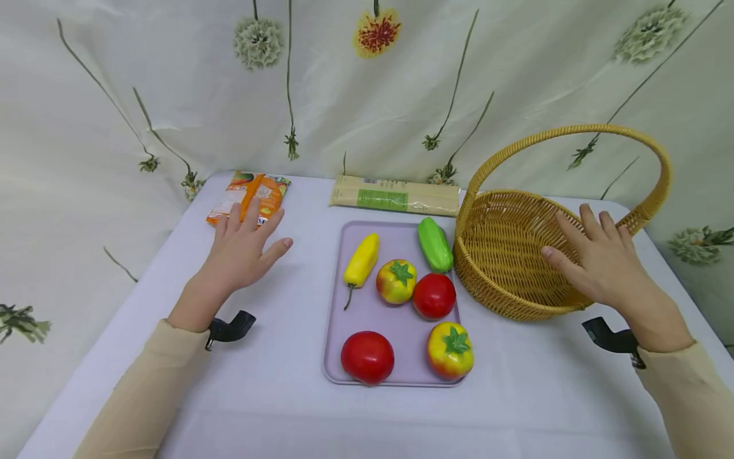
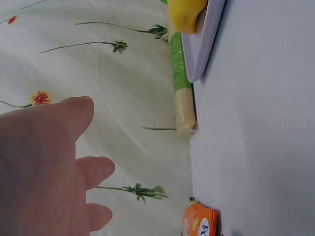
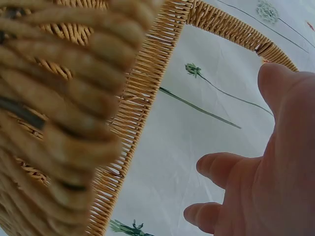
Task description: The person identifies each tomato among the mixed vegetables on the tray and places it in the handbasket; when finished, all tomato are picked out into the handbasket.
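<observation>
My left hand [image 1: 243, 255] is held over the left side of the table, fingers spread, with an orange snack packet [image 1: 269, 199] just beyond its fingertips. Nothing is in it. On the right, my right hand [image 1: 602, 264] hovers over the near right rim of a wicker basket [image 1: 516, 255], fingers spread and holding nothing. Between the hands lies a lilac tray [image 1: 395, 341]. On it are a yellow pepper [image 1: 362, 261], a green cucumber-like vegetable [image 1: 435, 245], two red tomato-like pieces, one near the front [image 1: 367, 357], and two yellow-red pieces with green leafy tops, one at the corner [image 1: 450, 350].
Behind the tray, a long beige packet with a green label [image 1: 395, 195] lies along the table's back edge. The basket's tall arched handle [image 1: 573, 131] rises close to the right hand. A flowered cloth [image 1: 355, 95] hangs behind the white table [image 1: 275, 395].
</observation>
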Demonstrator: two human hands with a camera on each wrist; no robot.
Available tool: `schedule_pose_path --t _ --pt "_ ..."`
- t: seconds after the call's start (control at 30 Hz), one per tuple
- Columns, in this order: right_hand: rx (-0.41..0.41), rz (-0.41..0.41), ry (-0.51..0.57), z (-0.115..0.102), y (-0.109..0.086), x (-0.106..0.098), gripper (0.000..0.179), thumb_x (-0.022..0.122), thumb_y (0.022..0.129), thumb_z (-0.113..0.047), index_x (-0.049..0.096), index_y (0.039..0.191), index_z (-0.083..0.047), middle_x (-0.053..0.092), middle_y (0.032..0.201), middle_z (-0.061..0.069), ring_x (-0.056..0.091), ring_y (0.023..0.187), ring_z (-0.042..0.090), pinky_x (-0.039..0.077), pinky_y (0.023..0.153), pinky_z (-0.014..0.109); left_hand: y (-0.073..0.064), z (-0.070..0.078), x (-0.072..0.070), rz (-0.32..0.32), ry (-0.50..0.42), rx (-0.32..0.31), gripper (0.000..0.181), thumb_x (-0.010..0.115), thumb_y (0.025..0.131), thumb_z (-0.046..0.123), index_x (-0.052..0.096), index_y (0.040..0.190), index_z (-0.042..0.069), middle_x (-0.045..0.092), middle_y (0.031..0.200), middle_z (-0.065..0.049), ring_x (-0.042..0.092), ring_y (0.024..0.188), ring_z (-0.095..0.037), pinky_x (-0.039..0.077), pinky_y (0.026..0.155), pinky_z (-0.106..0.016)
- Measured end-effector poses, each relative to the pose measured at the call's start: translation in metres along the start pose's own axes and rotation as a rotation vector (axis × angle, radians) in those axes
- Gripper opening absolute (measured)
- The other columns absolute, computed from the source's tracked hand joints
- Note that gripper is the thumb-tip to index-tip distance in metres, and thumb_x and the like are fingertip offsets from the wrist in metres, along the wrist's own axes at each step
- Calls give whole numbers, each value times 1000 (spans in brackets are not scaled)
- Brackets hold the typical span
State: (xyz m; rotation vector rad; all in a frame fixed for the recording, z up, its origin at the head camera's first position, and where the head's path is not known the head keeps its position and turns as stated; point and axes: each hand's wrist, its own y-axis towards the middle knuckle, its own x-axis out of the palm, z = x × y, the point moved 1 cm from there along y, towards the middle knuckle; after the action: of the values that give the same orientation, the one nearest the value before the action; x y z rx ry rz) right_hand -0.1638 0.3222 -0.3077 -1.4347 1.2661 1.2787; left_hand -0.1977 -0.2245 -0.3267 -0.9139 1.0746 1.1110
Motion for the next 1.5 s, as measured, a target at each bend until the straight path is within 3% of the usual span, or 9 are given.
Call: schedule_pose_path --t 0.6,0.87,1.13,1.5 --pt "-2 -9 60 1 -5 7 78 38 106 -54 16 163 -6 4 161 44 4 144 71 1 116 81 5 8 20 -38 -19 69 70 51 103 49 29 162 17 2 170 -27 -1 153 -59 0 121 -75" --pt "-5 -7 87 2 -6 11 78 41 106 -54 16 163 -8 4 163 42 5 145 70 1 116 81 4 16 30 -70 -48 142 70 53 103 47 30 162 18 8 170 -26 2 154 -56 1 122 -74" --pt "-130 99 163 -4 -9 18 68 53 104 -41 35 156 0 17 160 43 21 144 66 20 112 80 -2 22 45 -106 -111 247 68 59 100 45 37 159 19 17 170 -21 11 155 -53 6 123 -72" --pt "-192 69 246 -28 -17 22 66 58 102 -38 38 156 -6 23 164 33 25 146 62 25 109 81 -8 33 61 -97 -113 335 66 65 96 43 45 155 18 28 168 -17 22 154 -50 17 123 -71"
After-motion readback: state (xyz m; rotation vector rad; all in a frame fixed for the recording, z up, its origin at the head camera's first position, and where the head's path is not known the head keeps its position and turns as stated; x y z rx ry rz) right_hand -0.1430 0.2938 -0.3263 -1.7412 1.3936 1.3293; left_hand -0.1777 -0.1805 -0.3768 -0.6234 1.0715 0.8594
